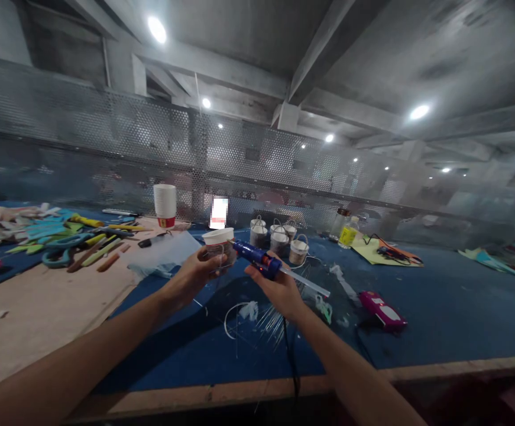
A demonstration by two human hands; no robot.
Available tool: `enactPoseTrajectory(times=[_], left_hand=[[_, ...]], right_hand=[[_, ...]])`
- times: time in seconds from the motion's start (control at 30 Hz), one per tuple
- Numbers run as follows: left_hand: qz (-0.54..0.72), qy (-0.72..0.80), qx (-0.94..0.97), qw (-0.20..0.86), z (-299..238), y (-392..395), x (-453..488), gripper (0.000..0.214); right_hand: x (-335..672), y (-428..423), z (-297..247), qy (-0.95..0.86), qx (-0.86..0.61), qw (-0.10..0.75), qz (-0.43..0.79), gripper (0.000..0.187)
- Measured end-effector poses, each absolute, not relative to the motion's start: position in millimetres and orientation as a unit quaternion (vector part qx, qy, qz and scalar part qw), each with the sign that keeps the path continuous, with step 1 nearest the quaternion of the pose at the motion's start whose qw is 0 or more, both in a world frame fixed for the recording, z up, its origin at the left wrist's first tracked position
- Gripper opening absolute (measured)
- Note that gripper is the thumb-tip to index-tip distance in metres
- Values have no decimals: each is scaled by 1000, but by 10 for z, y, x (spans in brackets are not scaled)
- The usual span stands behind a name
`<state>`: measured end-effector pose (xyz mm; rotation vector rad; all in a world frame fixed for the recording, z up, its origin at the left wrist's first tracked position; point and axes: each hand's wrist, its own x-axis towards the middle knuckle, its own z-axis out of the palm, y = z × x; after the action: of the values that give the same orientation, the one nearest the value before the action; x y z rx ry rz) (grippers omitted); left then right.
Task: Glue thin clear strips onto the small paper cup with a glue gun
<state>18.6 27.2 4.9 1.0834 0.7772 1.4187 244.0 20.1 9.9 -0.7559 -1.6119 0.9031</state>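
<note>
A paper cup [218, 238] with a white rim and a greyish wrapped side is in my left hand [198, 273], whose fingers are closed around it. My right hand [279, 287] grips a blue hot glue gun [257, 258]. The gun's nozzle points left and meets or nearly meets the cup's right side; I cannot tell which. From the gun's back sticks a clear glue stick [308, 282], and a dark cord hangs below. Beyond the hands stand several small wrapped cups with looped handles [279, 238]. Thin wires [271, 322] lie scattered below the right hand.
A stack of paper cups [165, 205] stands behind on the left. Scissors [64, 251], pens and coloured scraps cover the left side. A magenta device [381, 310] lies on the right, with a yellow-labelled bottle [349, 232] farther back. A perforated metal screen [257, 154] closes off the table's far side.
</note>
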Motion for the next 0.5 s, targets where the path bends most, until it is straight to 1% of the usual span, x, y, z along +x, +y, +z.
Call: enactPoseTrajectory(times=[0.13,0.27,0.5], left_hand=[[610,327,467,550,45,265,225,53],[606,343,472,541,62,248,242,57],[605,353,471,536,102,204,262,58]], right_hand=[[2473,161,118,-731,-297,527,314,36],[2494,174,135,-764,-295,513,256,37],[2496,170,127,-777,-298,506,228,35]])
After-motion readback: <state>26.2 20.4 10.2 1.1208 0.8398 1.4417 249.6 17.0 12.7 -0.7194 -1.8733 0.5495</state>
